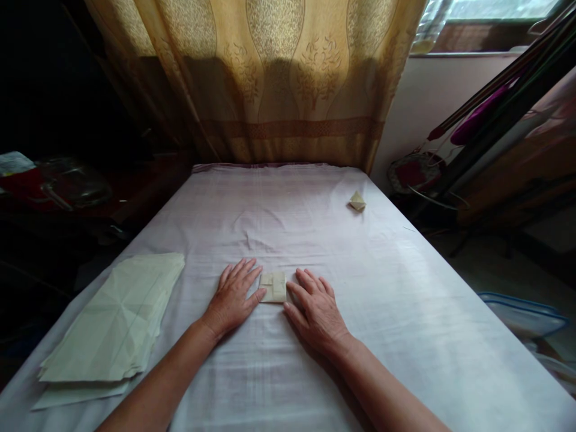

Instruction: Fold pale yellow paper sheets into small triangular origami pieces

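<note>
A small square of folded paper (pixel 274 288), pale cream with crossing fold lines, lies flat on the cloth-covered table (pixel 252 360). My left hand (pixel 234 295) rests beside its left edge, fingers spread and the thumb tip touching or very near the paper. On the other side, my right hand (pixel 315 305) lies with its fingers apart, index finger and thumb at the paper's right edge. Neither hand grips it. Farther off, toward the back right, sits a small pointed folded-paper piece (pixel 357 201).
A stack of creased pale paper sheets (pixel 112 318) lies at the table's left side. Behind the far edge hangs a gold patterned curtain (pixel 288 84). Past the right edge, low down, is a clear plastic container with a blue rim (pixel 524 313).
</note>
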`<state>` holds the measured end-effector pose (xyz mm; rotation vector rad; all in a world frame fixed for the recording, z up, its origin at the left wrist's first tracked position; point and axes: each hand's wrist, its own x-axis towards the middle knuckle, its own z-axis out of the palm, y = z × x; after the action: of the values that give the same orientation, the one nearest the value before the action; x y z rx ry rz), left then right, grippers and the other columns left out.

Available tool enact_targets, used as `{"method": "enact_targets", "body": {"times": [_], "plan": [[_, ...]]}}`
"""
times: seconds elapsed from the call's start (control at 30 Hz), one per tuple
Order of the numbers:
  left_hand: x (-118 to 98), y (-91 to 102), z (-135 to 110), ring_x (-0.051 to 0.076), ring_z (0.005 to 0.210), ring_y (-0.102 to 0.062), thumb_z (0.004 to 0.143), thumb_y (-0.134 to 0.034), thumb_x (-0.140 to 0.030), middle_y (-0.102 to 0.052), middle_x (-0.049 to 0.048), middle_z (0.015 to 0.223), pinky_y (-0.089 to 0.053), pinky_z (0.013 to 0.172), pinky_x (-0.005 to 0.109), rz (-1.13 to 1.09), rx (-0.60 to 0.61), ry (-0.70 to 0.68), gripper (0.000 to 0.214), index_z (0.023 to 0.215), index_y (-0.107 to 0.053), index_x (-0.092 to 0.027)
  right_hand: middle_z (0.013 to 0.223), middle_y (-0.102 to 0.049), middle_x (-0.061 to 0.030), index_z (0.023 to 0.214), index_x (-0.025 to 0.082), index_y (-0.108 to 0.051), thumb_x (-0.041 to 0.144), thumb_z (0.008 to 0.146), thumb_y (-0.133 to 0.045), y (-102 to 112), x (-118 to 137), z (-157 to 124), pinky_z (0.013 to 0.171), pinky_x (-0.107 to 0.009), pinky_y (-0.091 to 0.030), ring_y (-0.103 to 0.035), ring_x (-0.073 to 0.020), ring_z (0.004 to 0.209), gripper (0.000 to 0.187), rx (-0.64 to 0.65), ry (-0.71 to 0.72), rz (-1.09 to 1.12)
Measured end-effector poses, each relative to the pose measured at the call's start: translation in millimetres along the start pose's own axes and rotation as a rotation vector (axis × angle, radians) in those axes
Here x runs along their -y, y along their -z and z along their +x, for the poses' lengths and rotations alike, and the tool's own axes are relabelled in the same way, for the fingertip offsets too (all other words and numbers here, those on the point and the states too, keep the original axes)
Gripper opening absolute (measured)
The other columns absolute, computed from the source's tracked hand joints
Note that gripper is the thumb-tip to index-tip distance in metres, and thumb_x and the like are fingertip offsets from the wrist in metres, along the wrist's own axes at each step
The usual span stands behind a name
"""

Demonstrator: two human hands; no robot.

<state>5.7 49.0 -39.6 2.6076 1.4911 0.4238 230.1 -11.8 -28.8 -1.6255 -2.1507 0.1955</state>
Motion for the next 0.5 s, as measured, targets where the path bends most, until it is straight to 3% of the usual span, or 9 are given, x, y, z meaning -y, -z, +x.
{"method": "enact_targets", "body": {"times": [0.3,0.4,0.5], "plan": [[-11.1,5.3,0.3,0.028,0.136,-0.047,0.087,-0.062,-0.033,-0.06,0.0088,0.138,-0.025,0.117,0.055,-0.17,-0.056,0.033,0.038,0.124,-0.057,-0.023,0.142,-0.054,-0.0122,0.124,0.025,-0.063,0.026,0.088,-0.061,0.2,-0.9,0.5,0.11,-0.055,-0.03,-0.044,-0.0318,0.135,0.036,0.0,-0.014,0.071],[-12.4,8.0,-0.7,0.026,0.117,-0.061,0.085,-0.064,-0.032,-0.07,0.0051,0.117,-0.027,0.117,0.054,-0.271,-0.102,0.058,0.033,0.116,-0.058,-0.024,0.141,-0.055,-0.0129,0.124,0.023,-0.062,0.027,0.088,-0.059,-1.6,-2.1,0.1,0.11,-0.054,-0.031,-0.045,-0.0305,0.134,0.036,-0.029,-0.025,0.086],[-15.7,9.6,-1.9,0.02,0.093,-0.069,0.085,-0.062,-0.03,-0.071,0.0019,0.104,-0.044,0.107,0.046,-0.45,-0.116,0.111,0.026,0.11,-0.06,-0.025,0.138,-0.057,-0.013,0.124,0.022,-0.062,0.028,0.089,-0.058,-4.4,-4.6,0.4,0.111,-0.053,-0.032,-0.047,-0.0295,0.133,0.036,-0.076,-0.03,0.12]]}}
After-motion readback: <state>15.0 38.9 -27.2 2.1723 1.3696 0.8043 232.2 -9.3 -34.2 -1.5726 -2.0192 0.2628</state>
